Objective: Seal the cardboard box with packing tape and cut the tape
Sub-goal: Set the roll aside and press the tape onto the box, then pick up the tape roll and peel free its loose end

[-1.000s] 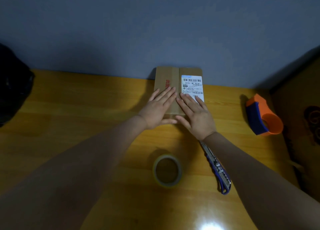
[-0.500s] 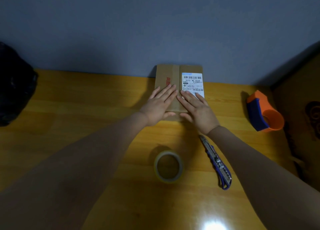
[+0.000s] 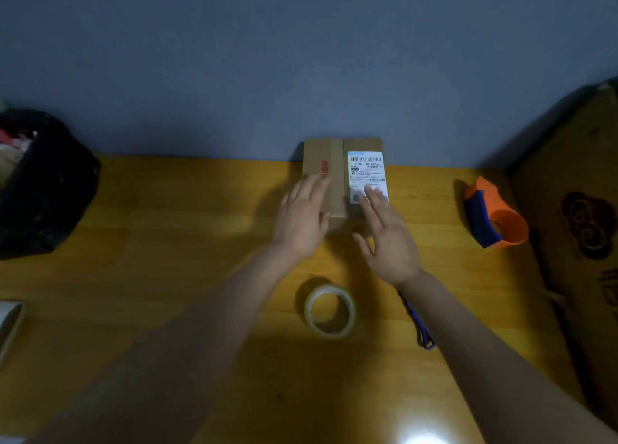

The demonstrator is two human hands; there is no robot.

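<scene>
A small brown cardboard box [image 3: 336, 162] with a white shipping label lies at the table's far edge against the wall. My left hand [image 3: 302, 218] is flat and open over the box's near left corner. My right hand [image 3: 388, 234] is open with fingers spread over the near right part, its fingertips on the label. Both are motion-blurred. A roll of clear packing tape [image 3: 329, 311] lies flat on the table nearer to me. A blue utility knife [image 3: 418, 323] lies right of the roll, partly hidden under my right forearm.
An orange and blue tape dispenser [image 3: 493, 214] stands at the right. A black bag [image 3: 43, 183] sits at the left edge. A dark wooden panel [image 3: 582, 209] rises on the right side. The table [image 3: 167, 243] is yellow wood.
Both hands, which lay pressed together on the box's middle, have slid apart and back toward me. The camera view has tilted, showing more of the black bag.
</scene>
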